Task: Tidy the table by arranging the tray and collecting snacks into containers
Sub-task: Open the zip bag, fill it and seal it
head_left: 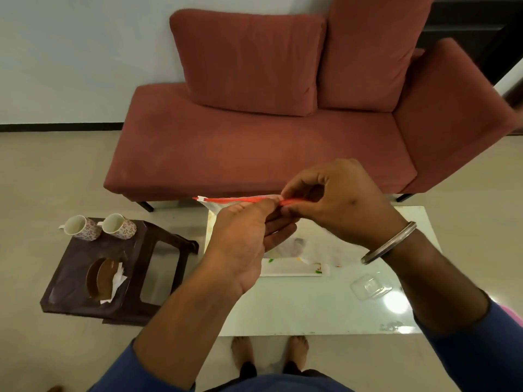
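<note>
Two floral cups (99,227) on the dark stool (113,267) at left, your left hand (243,236) pinching the zip bag (311,244) at its red seal strip (237,199), your right hand (336,202) pinched on the same strip, bag held above the glass table (297,306), clear plastic container (370,287) on it at right.

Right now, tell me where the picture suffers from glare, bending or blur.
Head view: a lamp's glare blooms on the glossy table near the clear lid; the wide lens bows the sofa and floor line; both hands pinching the bag's red strip look slightly soft.
</note>
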